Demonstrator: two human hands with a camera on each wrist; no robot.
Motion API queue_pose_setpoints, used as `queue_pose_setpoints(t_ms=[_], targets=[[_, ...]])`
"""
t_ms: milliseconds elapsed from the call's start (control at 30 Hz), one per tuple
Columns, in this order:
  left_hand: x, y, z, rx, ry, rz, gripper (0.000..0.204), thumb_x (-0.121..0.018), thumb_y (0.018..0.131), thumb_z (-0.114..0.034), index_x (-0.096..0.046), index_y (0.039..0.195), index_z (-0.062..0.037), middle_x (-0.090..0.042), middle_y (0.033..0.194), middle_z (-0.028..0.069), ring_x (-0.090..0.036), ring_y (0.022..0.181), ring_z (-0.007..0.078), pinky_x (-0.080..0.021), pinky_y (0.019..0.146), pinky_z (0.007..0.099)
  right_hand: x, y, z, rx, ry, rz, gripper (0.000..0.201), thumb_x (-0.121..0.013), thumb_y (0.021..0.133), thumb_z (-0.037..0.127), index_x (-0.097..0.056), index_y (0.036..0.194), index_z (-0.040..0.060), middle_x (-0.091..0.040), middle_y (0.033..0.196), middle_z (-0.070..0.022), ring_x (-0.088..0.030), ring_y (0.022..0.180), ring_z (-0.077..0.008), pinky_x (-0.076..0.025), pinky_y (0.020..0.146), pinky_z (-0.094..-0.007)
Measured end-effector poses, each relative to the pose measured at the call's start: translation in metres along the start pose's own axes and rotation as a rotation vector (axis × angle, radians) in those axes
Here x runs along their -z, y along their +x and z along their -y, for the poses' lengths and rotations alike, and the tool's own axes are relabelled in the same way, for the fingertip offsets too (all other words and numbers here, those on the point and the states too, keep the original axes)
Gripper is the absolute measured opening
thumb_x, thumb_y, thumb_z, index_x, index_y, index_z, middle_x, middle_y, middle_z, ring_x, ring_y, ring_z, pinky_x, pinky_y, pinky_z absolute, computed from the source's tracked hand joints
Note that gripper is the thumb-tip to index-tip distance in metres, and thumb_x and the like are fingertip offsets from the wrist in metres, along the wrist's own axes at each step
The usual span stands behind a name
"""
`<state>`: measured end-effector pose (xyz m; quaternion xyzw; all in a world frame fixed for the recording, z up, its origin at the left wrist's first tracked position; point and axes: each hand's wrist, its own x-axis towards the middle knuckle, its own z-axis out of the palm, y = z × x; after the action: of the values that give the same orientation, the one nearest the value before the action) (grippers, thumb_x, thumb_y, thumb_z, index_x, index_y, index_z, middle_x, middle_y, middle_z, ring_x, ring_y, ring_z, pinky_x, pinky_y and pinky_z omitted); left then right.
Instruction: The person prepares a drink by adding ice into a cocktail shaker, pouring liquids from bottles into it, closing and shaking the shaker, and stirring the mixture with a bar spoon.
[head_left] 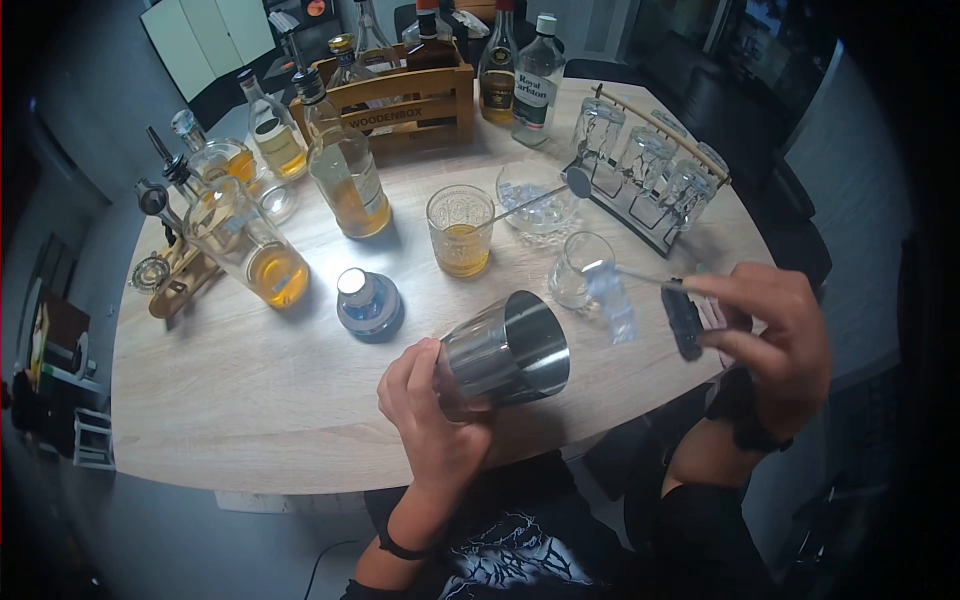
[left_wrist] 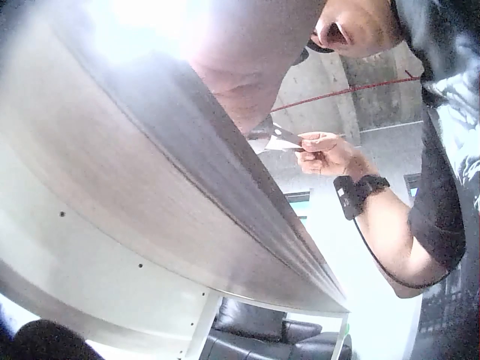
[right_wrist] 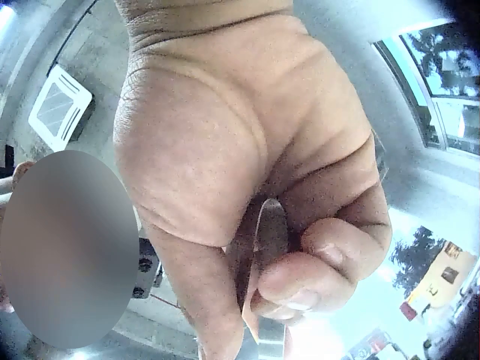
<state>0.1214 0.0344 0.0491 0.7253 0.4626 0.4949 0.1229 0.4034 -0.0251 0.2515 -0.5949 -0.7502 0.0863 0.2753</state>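
Observation:
My left hand [head_left: 430, 410] grips a metal shaker tin [head_left: 505, 350] near its base; the tin lies tilted over the table, mouth to the right. My right hand [head_left: 780, 320] pinches slim metal tongs [right_wrist: 271, 232], whose arms [head_left: 640, 275] reach left toward a small clear glass [head_left: 580, 270]. A blurred, pale translucent strip [head_left: 615, 305] shows beside that glass. In the left wrist view the tongs [left_wrist: 281, 139] show in the right hand [left_wrist: 326, 154]. Behind the tin stand a patterned tumbler [head_left: 461, 235] with amber liquid and a shaker top [head_left: 369, 305].
A long-handled tool [head_left: 577, 182] leans from the tumbler over a glass bowl [head_left: 535, 205] of clear pieces. Bottles [head_left: 345, 185] stand left, a wooden crate [head_left: 385, 115] behind. A rack of glasses [head_left: 645, 165] is at right, a small black object [head_left: 683, 320] near the right hand.

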Motion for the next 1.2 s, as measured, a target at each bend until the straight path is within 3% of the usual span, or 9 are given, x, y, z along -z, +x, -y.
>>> queue_pose_setpoints(t_ms=[67, 133, 367, 467, 700, 833, 900, 1000, 1200], targets=[[0.001, -0.002, 0.001, -0.001, 0.0, 0.008, 0.081, -0.083, 0.071, -0.001, -0.045, 0.143, -0.0057, -0.052, 0.134, 0.0159, -0.052, 0.121, 0.0325, -0.046, 0.097, 0.0365, -0.008, 0.001, 0.012, 0.016, -0.009, 0.079, 0.043, -0.081, 0.072, 0.008, -0.075, 0.114, -0.0016, -0.053, 0.064, -0.0085, -0.052, 0.058, -0.0174, -0.036, 0.054, -0.0336], [-0.002, -0.004, 0.002, -0.017, -0.039, -0.049, 0.088, -0.077, 0.063, 0.005, -0.044, 0.143, -0.0058, -0.054, 0.132, 0.0164, -0.052, 0.122, 0.0349, -0.033, 0.107, 0.0472, -0.015, 0.006, 0.017, 0.053, 0.008, 0.115, 0.044, -0.082, 0.074, 0.008, -0.074, 0.116, -0.0005, -0.056, 0.066, -0.0093, -0.054, 0.058, -0.0202, -0.038, 0.054, -0.0351], [0.005, -0.01, 0.0, -0.028, -0.068, -0.083, 0.084, -0.077, 0.066, 0.004, -0.045, 0.143, -0.0066, -0.054, 0.133, 0.0172, -0.05, 0.124, 0.0367, -0.035, 0.107, 0.0485, -0.05, 0.022, 0.015, 0.164, 0.086, 0.301, 0.042, -0.079, 0.081, 0.014, -0.071, 0.121, 0.004, -0.061, 0.075, -0.0137, -0.062, 0.067, -0.0316, -0.046, 0.059, -0.0414], [0.006, -0.011, 0.0, -0.051, -0.065, -0.082, 0.082, -0.077, 0.067, 0.003, -0.045, 0.142, -0.007, -0.054, 0.134, 0.0174, -0.05, 0.124, 0.0375, -0.035, 0.108, 0.0499, -0.071, 0.029, 0.022, 0.198, 0.066, 0.323, 0.036, -0.077, 0.082, 0.019, -0.071, 0.116, 0.0074, -0.063, 0.077, -0.0127, -0.066, 0.071, -0.034, -0.049, 0.061, -0.0437], [0.01, -0.017, 0.0, -0.082, -0.066, -0.086, 0.078, -0.077, 0.07, 0.003, -0.047, 0.141, -0.0081, -0.054, 0.136, 0.0179, -0.049, 0.124, 0.0396, -0.036, 0.108, 0.0514, -0.101, 0.043, 0.038, 0.305, -0.196, 0.384, 0.016, -0.073, 0.082, 0.023, -0.068, 0.082, 0.008, -0.066, 0.079, -0.0081, -0.069, 0.07, -0.0311, -0.052, 0.06, -0.0423], [0.012, -0.019, 0.001, -0.061, -0.075, -0.09, 0.079, -0.077, 0.07, 0.003, -0.047, 0.141, -0.0082, -0.054, 0.136, 0.0182, -0.049, 0.124, 0.04, -0.037, 0.108, 0.0514, -0.111, 0.045, 0.046, 0.318, -0.226, 0.401, 0.017, -0.073, 0.081, 0.023, -0.069, 0.079, 0.0066, -0.067, 0.079, -0.0095, -0.069, 0.068, -0.0308, -0.053, 0.059, -0.0419], [0.012, -0.021, 0.002, -0.067, -0.073, -0.091, 0.079, -0.078, 0.069, 0.002, -0.047, 0.142, -0.0081, -0.054, 0.136, 0.0182, -0.049, 0.124, 0.04, -0.037, 0.108, 0.0513, -0.117, 0.046, 0.048, 0.304, -0.244, 0.408, 0.015, -0.075, 0.07, 0.02, -0.069, 0.072, 0.0067, -0.067, 0.075, -0.0119, -0.068, 0.066, -0.0343, -0.053, 0.059, -0.0432], [0.011, -0.024, 0.001, -0.063, -0.081, -0.09, 0.08, -0.078, 0.069, 0.002, -0.047, 0.142, -0.008, -0.054, 0.136, 0.0181, -0.049, 0.124, 0.04, -0.037, 0.107, 0.0512, -0.121, 0.049, 0.052, 0.318, -0.342, 0.46, 0.014, -0.075, 0.066, 0.02, -0.069, 0.068, 0.0068, -0.068, 0.071, -0.014, -0.069, 0.064, -0.0341, -0.053, 0.058, -0.0429], [0.013, -0.025, 0.004, -0.051, -0.079, -0.101, 0.081, -0.079, 0.067, 0.001, -0.048, 0.141, -0.0081, -0.053, 0.136, 0.0176, -0.05, 0.123, 0.0405, -0.037, 0.107, 0.0512, -0.126, 0.053, 0.057, 0.329, -0.346, 0.459, 0.013, -0.072, 0.071, 0.018, -0.072, 0.067, 0.0061, -0.069, 0.07, -0.0142, -0.071, 0.063, -0.0325, -0.053, 0.056, -0.0413]])
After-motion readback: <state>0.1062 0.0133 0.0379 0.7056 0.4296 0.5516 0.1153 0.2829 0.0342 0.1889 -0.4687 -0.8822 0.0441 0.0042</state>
